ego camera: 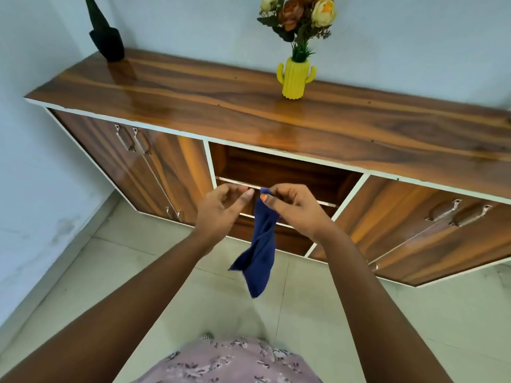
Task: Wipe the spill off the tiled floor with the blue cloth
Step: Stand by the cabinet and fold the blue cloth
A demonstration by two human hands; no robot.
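A: Blue cloth [262,244] — where is it?

B: Up in the air, in front of the open middle shelf of the wooden cabinet [276,117]. It hangs from its top corner, twisted along its length, and its lower end flares out above the tiled floor [318,313] without touching it.

A: Who has hold of it?

B: The right hand [296,208]. Its thumb and first fingers are pinched together on the top corner of the cloth, and the other fingers are curled loosely behind. The thumbnail is painted orange.

A: And the left hand [221,211]?

B: Just beside the right one, at the same height. Its fingers are half curled, with the thumb and forefinger a little apart, and nothing is between them. The thumb tip comes close to the cloth's top corner, but I see a small gap there.

A: Can you see the spill?

B: I can't make out a clear wet patch. There is a faint dull area on the tiles below the cloth, near the person's patterned dress [229,363], but I can't tell whether that is liquid or shadow.

A: What stands on the cabinet?

B: A yellow vase [294,78] shaped like a cactus, holding flowers, towards the right of middle. A black ornament [106,37] stands at the left end, against the wall. The cabinet doors on both sides of the shelf are shut.
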